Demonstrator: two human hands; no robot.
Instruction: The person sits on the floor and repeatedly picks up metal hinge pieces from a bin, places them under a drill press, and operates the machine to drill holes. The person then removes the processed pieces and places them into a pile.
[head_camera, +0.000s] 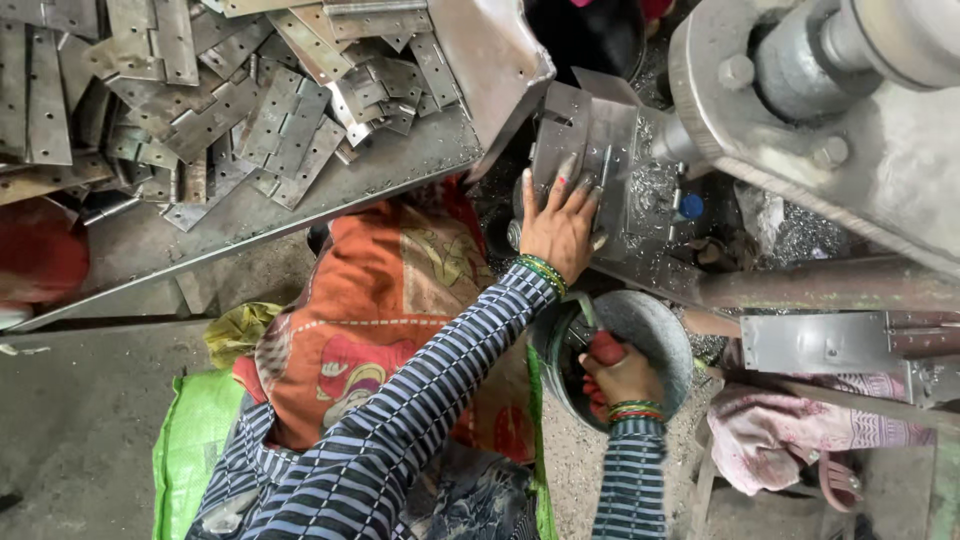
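the left hand (560, 225), fingers spread flat, presses on a metal hinge plate (590, 140) standing at the machine (850, 110) in the upper middle of the frame. the right hand (625, 378), at lower centre, is curled around what looks like a red rag (603, 350) inside a round metal bowl (650, 320); its grip is partly hidden. a heap of hinges (230, 90) lies on the tray (300, 210) at upper left. a pink cloth (790, 430) sits at lower right
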